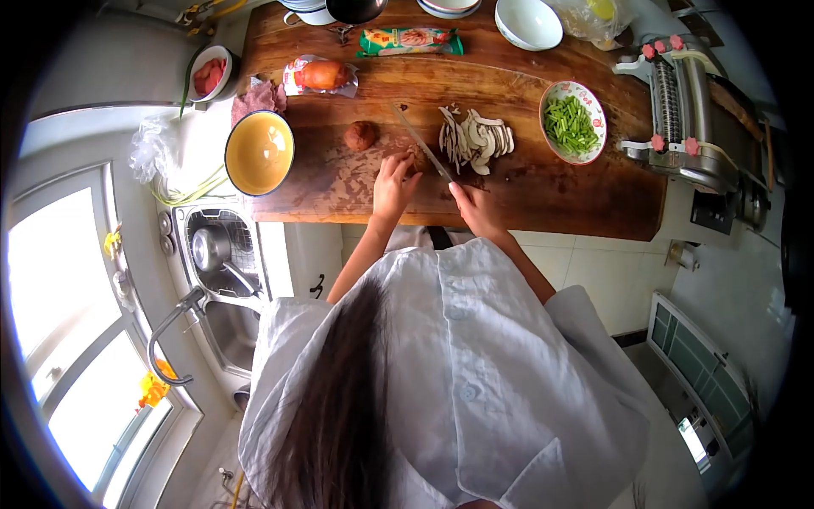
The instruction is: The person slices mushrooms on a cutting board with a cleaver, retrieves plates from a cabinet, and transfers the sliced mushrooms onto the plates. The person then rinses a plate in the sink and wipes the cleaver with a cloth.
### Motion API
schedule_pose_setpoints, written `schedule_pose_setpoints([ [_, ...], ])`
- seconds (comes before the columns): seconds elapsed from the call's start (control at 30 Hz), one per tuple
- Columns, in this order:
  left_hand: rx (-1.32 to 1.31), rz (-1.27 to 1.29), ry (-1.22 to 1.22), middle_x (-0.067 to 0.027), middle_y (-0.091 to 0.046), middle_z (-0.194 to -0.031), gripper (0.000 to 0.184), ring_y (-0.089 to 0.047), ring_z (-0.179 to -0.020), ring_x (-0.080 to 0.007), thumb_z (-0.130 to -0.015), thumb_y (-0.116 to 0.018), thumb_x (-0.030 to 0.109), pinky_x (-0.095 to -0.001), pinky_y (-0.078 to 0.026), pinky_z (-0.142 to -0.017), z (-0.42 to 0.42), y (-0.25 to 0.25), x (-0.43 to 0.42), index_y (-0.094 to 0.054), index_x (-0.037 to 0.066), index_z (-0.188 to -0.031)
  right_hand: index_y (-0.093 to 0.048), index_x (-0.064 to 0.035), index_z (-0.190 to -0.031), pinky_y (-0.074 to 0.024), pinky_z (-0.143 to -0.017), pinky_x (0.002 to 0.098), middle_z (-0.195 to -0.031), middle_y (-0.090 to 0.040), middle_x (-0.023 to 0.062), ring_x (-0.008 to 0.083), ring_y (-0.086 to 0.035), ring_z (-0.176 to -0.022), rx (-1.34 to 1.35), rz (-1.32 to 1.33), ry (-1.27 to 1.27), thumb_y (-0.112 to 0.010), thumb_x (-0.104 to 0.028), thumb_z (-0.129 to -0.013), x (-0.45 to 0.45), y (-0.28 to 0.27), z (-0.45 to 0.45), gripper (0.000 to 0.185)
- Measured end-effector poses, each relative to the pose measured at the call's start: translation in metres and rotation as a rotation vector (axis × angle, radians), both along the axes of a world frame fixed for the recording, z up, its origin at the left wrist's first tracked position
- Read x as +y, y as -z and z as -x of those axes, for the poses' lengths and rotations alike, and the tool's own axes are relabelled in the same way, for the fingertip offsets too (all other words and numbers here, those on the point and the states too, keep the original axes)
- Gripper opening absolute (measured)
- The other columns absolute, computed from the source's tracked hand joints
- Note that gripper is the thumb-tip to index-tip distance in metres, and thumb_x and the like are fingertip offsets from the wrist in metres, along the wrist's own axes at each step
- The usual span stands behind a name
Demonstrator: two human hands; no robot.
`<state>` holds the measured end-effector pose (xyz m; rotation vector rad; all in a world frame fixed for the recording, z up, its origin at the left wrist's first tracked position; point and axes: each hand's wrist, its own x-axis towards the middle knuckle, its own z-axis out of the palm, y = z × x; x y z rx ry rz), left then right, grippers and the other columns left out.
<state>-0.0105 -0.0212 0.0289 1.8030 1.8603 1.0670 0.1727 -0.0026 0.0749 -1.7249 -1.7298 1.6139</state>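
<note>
My right hand is closed round the handle of a kitchen knife, whose blade points away and to the left. Left of the blade, the curled fingers of my left hand press on a brown mushroom, mostly hidden by fingers and blade. A pile of sliced mushrooms lies just right of the knife on the wooden table. One whole brown mushroom sits beyond my left hand.
A yellow-lined bowl stands at left, a bowl of chopped greens at right. Behind are a packaged sausage, a green packet and a white bowl. A pasta machine stands at far right, a sink at left.
</note>
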Motion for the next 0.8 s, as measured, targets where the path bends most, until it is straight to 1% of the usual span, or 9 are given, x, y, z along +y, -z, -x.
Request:
schedule_pose_setpoints([
  [0.07, -0.029, 0.021, -0.069, -0.0095, -0.057, -0.098, 0.036, -0.054, -0.088, -0.0269, -0.063, -0.070, 0.005, -0.0330, -0.046, -0.076, -0.003, 0.001, 0.001, -0.058, 0.002, -0.096, -0.054, 0.0004, -0.073, -0.0374, -0.052, 0.0321, -0.055, -0.047, 0.0095, 0.0189, -0.049, -0.052, 0.100, -0.320, 0.015, -0.047, -0.037, -0.088, -0.004, -0.005, 0.008, 0.041],
  [0.1, -0.027, 0.025, -0.065, -0.0095, -0.057, -0.098, 0.036, -0.054, -0.088, -0.0269, -0.063, -0.070, 0.005, -0.0330, -0.046, -0.076, -0.003, 0.002, 0.000, -0.058, 0.002, -0.096, -0.054, 0.0004, -0.073, -0.0374, -0.052, 0.0321, -0.055, -0.047, 0.0095, 0.0189, -0.049, -0.052, 0.100, -0.316, 0.020, -0.047, -0.037, -0.088, -0.006, -0.005, 0.007, 0.041],
  [0.17, -0.016, 0.068, -0.059, -0.0065, -0.058, -0.096, 0.030, -0.054, -0.087, -0.0251, -0.066, -0.067, 0.005, -0.0319, -0.048, -0.071, -0.004, 0.004, -0.001, -0.059, 0.004, -0.095, -0.057, 0.0026, -0.083, -0.0406, -0.058, 0.0354, -0.063, -0.053, 0.0168, 0.0289, -0.053, -0.059, -0.044, -0.146, -0.145, -0.048, -0.037, -0.087, -0.007, -0.005, 0.001, 0.041],
  [0.27, 0.034, 0.072, -0.085, -0.0055, -0.059, -0.093, 0.025, -0.054, -0.082, -0.0252, -0.066, -0.066, 0.005, -0.0325, -0.048, -0.069, -0.003, 0.010, 0.001, -0.060, 0.005, -0.091, -0.059, 0.0016, -0.083, -0.0425, -0.060, 0.0372, -0.070, -0.058, 0.0203, 0.0331, -0.057, -0.065, -0.078, -0.149, -0.103, -0.048, -0.039, -0.086, -0.005, -0.010, 0.014, 0.042],
  [0.4, 0.001, 0.128, -0.083, -0.0080, -0.057, -0.086, 0.024, -0.054, -0.078, -0.0282, -0.064, -0.062, 0.001, -0.0347, -0.047, -0.068, -0.001, 0.003, 0.004, -0.060, 0.005, -0.088, -0.060, -0.0002, -0.087, -0.0436, -0.059, 0.0404, -0.069, -0.059, 0.0204, 0.0351, -0.058, -0.067, -0.231, -0.203, -0.176, -0.049, -0.040, -0.085, -0.015, -0.009, 0.014, 0.042],
  [0.5, 0.026, 0.053, -0.083, -0.0064, -0.057, -0.081, 0.019, -0.054, -0.078, -0.0261, -0.064, -0.063, 0.005, -0.0355, -0.048, -0.063, -0.005, 0.010, 0.005, -0.060, 0.006, -0.083, -0.060, -0.0005, -0.083, -0.0441, -0.056, 0.0436, -0.067, -0.059, 0.0205, 0.0369, -0.058, -0.063, -0.257, -0.226, -0.160, -0.050, -0.043, -0.083, -0.017, -0.008, 0.014, 0.044],
  [0.57, 0.013, 0.077, -0.133, -0.0066, -0.057, -0.083, 0.020, -0.054, -0.078, -0.0265, -0.064, -0.063, 0.004, -0.0355, -0.048, -0.063, -0.003, 0.016, 0.009, -0.060, 0.006, -0.083, -0.058, -0.0006, -0.078, -0.0435, -0.053, 0.0453, -0.063, -0.058, 0.0204, 0.0378, -0.057, -0.058, -0.366, -0.354, -0.141, -0.051, -0.046, -0.082, -0.017, -0.006, 0.027, 0.046],
  [0.7, 0.005, 0.047, -0.143, -0.0080, -0.056, -0.082, 0.022, -0.054, -0.079, -0.0277, -0.061, -0.059, 0.001, -0.0365, -0.049, -0.063, -0.003, 0.014, 0.009, -0.060, 0.006, -0.083, -0.053, 0.0002, -0.076, -0.0440, -0.051, 0.0471, -0.060, -0.057, 0.0209, 0.0386, -0.057, -0.056, -0.399, -0.325, -0.235, -0.048, -0.052, -0.081, -0.020, -0.006, 0.009, 0.053],
  [0.8, 0.006, 0.003, -0.144, -0.0080, -0.055, -0.080, 0.021, -0.053, -0.077, -0.0278, -0.060, -0.058, 0.001, -0.0366, -0.048, -0.063, -0.006, 0.016, 0.009, -0.059, 0.006, -0.081, -0.053, -0.0022, -0.072, -0.0425, -0.048, 0.0455, -0.056, -0.056, 0.0192, 0.0370, -0.055, -0.052, -0.439, -0.386, -0.256, -0.052, -0.047, -0.081, -0.018, -0.003, 0.009, 0.046],
])
